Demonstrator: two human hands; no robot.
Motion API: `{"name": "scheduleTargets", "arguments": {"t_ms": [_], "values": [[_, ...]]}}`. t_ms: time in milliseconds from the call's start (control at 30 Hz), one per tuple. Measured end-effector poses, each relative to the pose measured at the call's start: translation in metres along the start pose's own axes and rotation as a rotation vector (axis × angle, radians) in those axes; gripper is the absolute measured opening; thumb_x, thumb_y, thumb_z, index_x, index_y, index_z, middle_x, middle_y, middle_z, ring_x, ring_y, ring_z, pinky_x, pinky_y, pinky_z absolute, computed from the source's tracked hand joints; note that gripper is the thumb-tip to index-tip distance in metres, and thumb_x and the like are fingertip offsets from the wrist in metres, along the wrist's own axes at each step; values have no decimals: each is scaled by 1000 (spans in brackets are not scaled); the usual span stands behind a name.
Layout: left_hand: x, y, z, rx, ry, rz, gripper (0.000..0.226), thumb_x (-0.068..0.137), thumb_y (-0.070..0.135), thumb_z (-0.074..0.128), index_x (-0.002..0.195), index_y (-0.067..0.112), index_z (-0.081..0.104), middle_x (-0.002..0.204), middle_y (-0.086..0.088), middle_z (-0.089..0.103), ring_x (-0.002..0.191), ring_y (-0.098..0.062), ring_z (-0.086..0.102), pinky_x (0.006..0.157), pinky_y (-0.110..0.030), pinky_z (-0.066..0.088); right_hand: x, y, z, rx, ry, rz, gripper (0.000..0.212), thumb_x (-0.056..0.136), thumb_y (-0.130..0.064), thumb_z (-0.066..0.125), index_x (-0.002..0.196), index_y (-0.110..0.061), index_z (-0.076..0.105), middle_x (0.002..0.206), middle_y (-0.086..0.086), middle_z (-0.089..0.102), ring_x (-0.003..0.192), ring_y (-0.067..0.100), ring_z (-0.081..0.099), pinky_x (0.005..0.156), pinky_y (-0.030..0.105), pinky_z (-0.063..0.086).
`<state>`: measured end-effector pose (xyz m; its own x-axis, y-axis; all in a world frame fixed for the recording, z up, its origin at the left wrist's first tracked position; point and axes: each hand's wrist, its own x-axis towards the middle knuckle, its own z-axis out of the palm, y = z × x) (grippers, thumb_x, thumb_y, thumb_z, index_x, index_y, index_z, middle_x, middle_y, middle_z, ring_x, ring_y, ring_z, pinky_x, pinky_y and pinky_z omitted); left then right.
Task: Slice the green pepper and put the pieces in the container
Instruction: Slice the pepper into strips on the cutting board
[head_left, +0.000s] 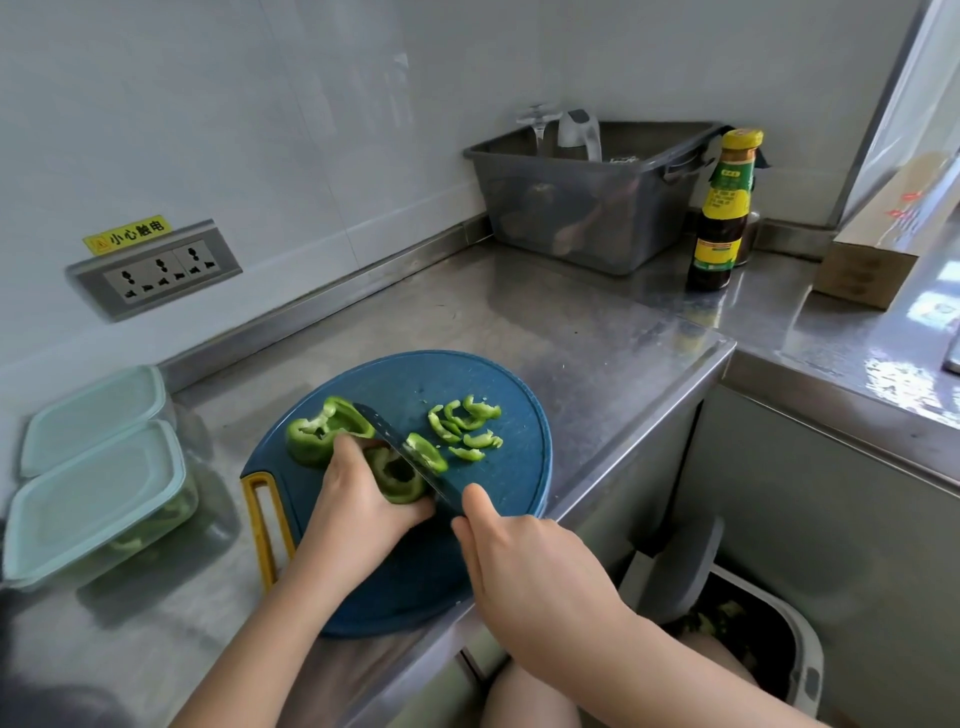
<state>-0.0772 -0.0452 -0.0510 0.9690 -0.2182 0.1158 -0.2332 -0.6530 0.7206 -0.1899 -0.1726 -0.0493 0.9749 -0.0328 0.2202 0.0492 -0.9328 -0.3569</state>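
The left hand (358, 499), lower centre of the frame, curls over and holds a green pepper piece (400, 475) on the round blue cutting board (498, 379). Just to its right, the right hand (524, 561) grips the knife (374, 421), blade against the pepper's open cut side. The blade runs diagonally from lower right to upper left, the held piece lying roughly alongside it. Cut slices (465, 428) lie on bare board right of the blade. The board reaches the counter's (519, 312) front edge, and the lidded container (88, 499) stands well apart at the frame's left edge.
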Motion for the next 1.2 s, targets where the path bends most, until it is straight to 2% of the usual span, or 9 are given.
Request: {"name": "scheduleTargets", "arguments": {"t_ms": [100,233,300,500,767,867,1000,1100,1200], "values": [[2,-1,-1,-8,-27,-10,67,59,21,86,101,14,35,115,-8,52,97,-19,53,73,-25,39,3,0,-3,2,-1,12,23,102,-38,18,89,-19,24,56,-1,31,44,19,28,42,32,13],[4,0,-2,-12,-35,0,64,60,22,86,99,15,37,112,-5,53,93,-16,53,63,-18,36,10,-9,-6,-72,-4,141,32,83,-36,50,73,-21,24,49,-4,-5,40,12,-9,41,24,-10],[5,0,-2,-10,-35,3,62,60,22,86,98,15,37,111,-5,53,93,-17,53,63,-20,37,12,-9,1,-79,41,98,33,79,-36,53,71,-22,24,51,-4,-9,41,13,-13,42,22,-12],[6,1,-2,-28,-55,6,59,61,20,85,99,15,39,100,0,58,84,-4,55,61,-15,38,20,-5,-4,49,-87,62,20,103,-30,23,90,-16,25,58,-1,28,46,16,24,43,28,15],[5,7,0,-54,-62,9,62,60,19,86,100,12,39,93,4,56,82,0,53,61,-16,39,43,-7,-8,127,-213,87,17,102,-26,27,92,-12,30,65,2,33,62,26,38,46,29,23],[5,6,1,-49,-56,22,61,61,19,85,99,12,38,93,3,56,81,0,53,62,-16,39,47,-11,-6,100,-234,97,13,100,-22,31,93,-11,31,67,3,33,70,28,43,57,33,33],[4,2,-1,-30,-69,80,63,61,20,86,99,13,37,90,5,55,80,2,52,60,-12,37,60,-9,-12,114,-295,147,10,98,-17,35,101,-8,39,89,13,47,79,29,46,67,36,35],[-1,0,-4,-33,-135,100,63,62,20,86,102,15,38,93,6,56,82,0,54,59,-12,40,77,-10,-11,81,-324,101,26,97,-11,34,117,0,46,92,13,44,73,24,42,68,36,35],[-3,-4,-4,-86,-123,68,62,62,20,86,105,17,41,96,9,56,87,0,55,61,-11,39,83,-13,-13,71,-344,119,32,96,-5,34,125,3,43,116,21,43,89,31,49,67,36,35]]}}
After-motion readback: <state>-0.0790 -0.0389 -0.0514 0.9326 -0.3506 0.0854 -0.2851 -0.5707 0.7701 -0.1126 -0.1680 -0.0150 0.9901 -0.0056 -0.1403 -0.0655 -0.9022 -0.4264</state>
